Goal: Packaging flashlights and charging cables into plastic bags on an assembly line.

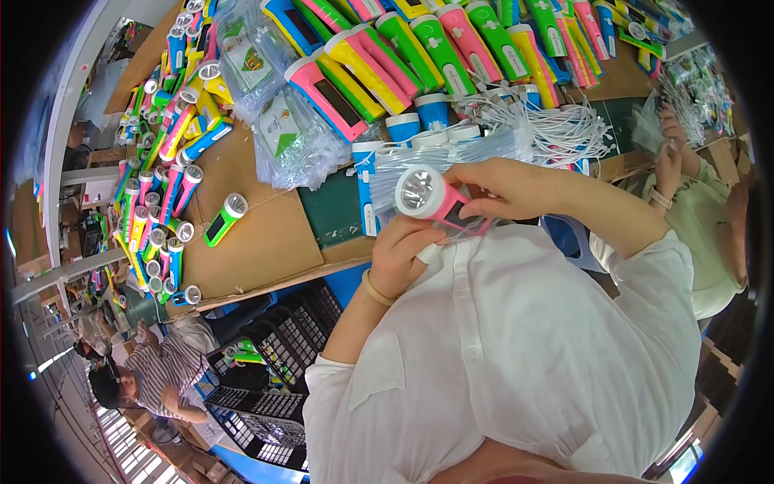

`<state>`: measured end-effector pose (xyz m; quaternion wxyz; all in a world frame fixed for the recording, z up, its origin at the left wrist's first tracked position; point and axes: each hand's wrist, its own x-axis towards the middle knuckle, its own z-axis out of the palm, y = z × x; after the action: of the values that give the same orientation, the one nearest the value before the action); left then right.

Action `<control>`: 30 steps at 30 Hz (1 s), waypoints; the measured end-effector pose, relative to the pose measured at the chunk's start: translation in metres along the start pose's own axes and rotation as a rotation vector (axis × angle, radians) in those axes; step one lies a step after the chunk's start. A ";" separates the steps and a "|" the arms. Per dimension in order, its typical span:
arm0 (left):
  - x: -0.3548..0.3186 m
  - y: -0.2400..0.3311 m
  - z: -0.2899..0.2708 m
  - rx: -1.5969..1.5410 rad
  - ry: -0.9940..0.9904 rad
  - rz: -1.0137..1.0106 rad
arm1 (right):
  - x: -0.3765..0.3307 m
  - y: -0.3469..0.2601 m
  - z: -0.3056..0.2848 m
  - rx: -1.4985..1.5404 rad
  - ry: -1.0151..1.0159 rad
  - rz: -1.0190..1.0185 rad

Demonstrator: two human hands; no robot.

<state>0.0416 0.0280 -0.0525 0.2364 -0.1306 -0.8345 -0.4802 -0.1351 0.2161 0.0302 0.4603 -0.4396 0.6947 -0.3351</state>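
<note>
Close to my chest I hold a pink flashlight (451, 208) with a white head and a clear lens, tilted with the lens toward the upper left. My right hand (504, 189) is closed on its body from above and the right. Below the head, my left hand (403, 252) has its fingers pinched at a clear plastic bag (468, 232) around the lower body. How far the bag covers the flashlight is hard to tell. Just beyond my hands lie a stack of clear empty bags (387, 165) and a bundle of white cables (564, 133).
Rows of pink, green, yellow and blue flashlights (435, 48) fill the table's far side, beside packed clear bags (282, 133). More flashlights are heaped at left, one green flashlight (226, 219) apart on cardboard (266, 242). Black crates (282, 347) stand lower left. Co-workers are on both sides.
</note>
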 end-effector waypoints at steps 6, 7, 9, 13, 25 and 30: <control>-0.001 -0.001 -0.008 -0.104 0.079 -0.060 | -0.006 -0.013 -0.014 -0.629 -0.024 -0.074; -0.001 -0.005 -0.007 -0.118 0.044 -0.029 | -0.007 -0.015 -0.011 -0.681 -0.081 -0.048; 0.005 -0.008 -0.007 -0.135 0.006 0.037 | -0.002 -0.006 0.001 -0.722 -0.115 -0.037; 0.013 -0.008 -0.005 -0.056 -0.047 0.071 | 0.015 0.001 0.012 -0.863 -0.128 -0.192; 0.009 -0.004 -0.006 0.019 0.009 0.076 | 0.131 0.000 -0.020 -0.673 0.232 0.004; 0.007 -0.008 -0.001 0.034 0.045 0.077 | 0.116 0.013 -0.023 -0.551 0.305 -0.074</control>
<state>0.0319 0.0232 -0.0547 0.2757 -0.1477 -0.8314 -0.4594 -0.1825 0.1162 -0.0125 0.2017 -0.5175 0.8039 -0.2128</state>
